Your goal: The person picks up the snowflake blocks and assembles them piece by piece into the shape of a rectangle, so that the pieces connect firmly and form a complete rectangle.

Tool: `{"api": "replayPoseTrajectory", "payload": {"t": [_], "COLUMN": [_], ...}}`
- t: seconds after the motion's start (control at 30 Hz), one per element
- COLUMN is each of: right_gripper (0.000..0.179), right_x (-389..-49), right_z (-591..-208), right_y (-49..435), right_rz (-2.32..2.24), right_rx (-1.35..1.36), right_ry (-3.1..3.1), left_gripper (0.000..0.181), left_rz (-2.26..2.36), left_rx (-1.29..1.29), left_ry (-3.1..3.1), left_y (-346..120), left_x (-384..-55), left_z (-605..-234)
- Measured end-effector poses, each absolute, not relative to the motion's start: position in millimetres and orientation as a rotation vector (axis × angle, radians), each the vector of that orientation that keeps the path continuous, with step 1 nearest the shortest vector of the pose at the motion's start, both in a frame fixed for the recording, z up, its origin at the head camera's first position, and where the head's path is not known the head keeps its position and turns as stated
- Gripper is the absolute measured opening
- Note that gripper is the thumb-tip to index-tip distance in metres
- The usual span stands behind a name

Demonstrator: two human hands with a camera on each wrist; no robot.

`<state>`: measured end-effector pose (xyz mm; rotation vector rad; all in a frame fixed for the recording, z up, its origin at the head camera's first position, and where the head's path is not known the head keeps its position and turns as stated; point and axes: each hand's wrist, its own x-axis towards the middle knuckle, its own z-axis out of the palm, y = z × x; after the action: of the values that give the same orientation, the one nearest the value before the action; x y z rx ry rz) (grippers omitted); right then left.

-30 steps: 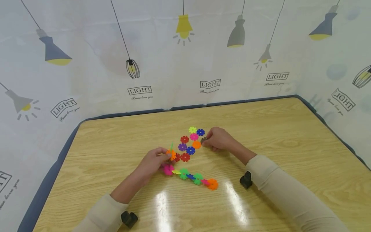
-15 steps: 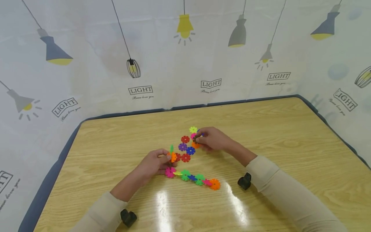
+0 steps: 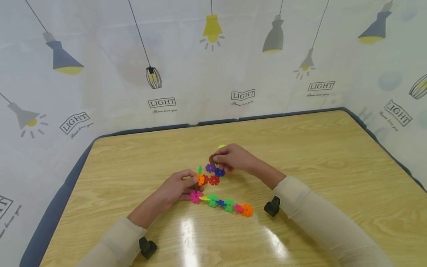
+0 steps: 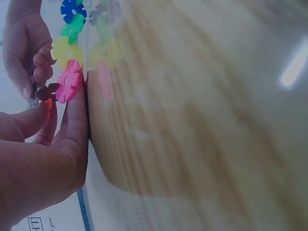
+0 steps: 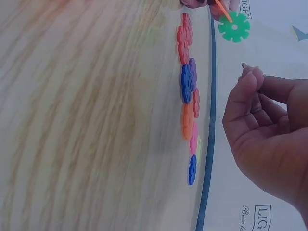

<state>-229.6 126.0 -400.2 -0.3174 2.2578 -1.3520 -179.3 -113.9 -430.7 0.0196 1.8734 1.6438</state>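
My left hand [image 3: 178, 186] pinches an orange notched plastic disc [image 3: 201, 180], part of a chain of interlocked flower-like discs. A green disc [image 3: 199, 170] stands up from the orange one. From a pink disc [image 3: 196, 197] below it, the chain runs right along the table to an orange end disc [image 3: 247, 210]. In the left wrist view, a dark brown disc [image 4: 47, 91] joins the pink disc [image 4: 68, 81]. My right hand [image 3: 237, 158] pinches a small dark disc [image 3: 214, 159] above the loose discs; only its edge [image 5: 244, 65] shows in the right wrist view.
Loose discs lie flat beyond the chain, including a purple one [image 3: 210, 168], a blue one [image 3: 219, 172], a red one [image 3: 214, 180] and a yellow one [image 3: 221, 146]. The right hand hides some. A printed curtain [image 3: 197, 74] borders the wooden table [image 3: 313, 155].
My right hand has picked up the dark disc and carried it left over the loose pieces toward the left hand. The left hand keeps its hold, and the chain has shifted only slightly.
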Motion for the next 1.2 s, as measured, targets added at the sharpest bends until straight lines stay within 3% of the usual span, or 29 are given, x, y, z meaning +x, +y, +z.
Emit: {"api": "replayPoseTrajectory", "payload": {"t": [1.2], "right_gripper": [0.022], "right_x": [-231], "right_z": [-396], "right_y": [92], "right_rz": [-1.230], "right_rx": [-0.386], "right_ry": [2.337], "left_gripper": [0.016], "left_rz": [1.603], "left_rx": [-0.015], "left_ry": [1.968], "left_y": [-107], "left_x": [-177], "left_z": [-426]}}
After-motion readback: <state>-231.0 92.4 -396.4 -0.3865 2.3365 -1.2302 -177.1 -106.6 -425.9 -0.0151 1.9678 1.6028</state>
